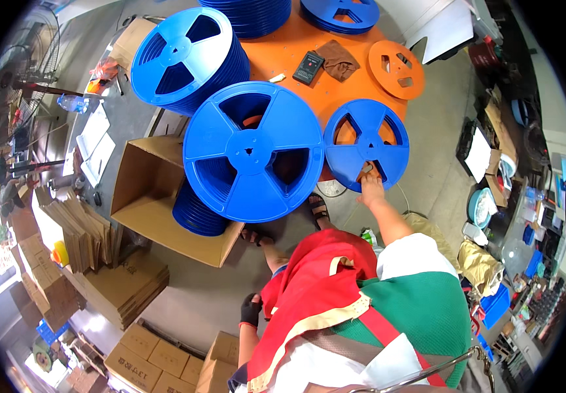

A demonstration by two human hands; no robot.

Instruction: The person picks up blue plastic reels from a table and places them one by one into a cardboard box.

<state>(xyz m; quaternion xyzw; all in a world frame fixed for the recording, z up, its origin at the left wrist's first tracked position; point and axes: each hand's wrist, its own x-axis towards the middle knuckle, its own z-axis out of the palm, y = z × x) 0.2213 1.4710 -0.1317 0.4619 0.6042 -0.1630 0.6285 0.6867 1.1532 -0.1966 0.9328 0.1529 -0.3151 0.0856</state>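
Note:
My right hand (pixel 372 187) reaches forward to a blue plastic reel (pixel 390 165) at the right corner of the orange table. Its fingers curl at the reel's lower cut-out and grip it. My left hand (pixel 251 310), in a black glove, hangs low beside my red apron (pixel 322 262), fingers curled in and nothing seen in them. A larger blue reel (pixel 249 149) lies face up in the middle, close in front of me. Below it, more stacked blue reels (pixel 197 213) show inside an open cardboard carton (pixel 145 173).
The orange table (pixel 279 52) bears a tall stack of blue reels (pixel 181 49), an orange disc (pixel 395 69), a black box-shaped device (pixel 308 67) and a brown cloth (pixel 338 59). Flattened cartons (pixel 89 229) stand at left; closed boxes (pixel 142 357) sit at lower left.

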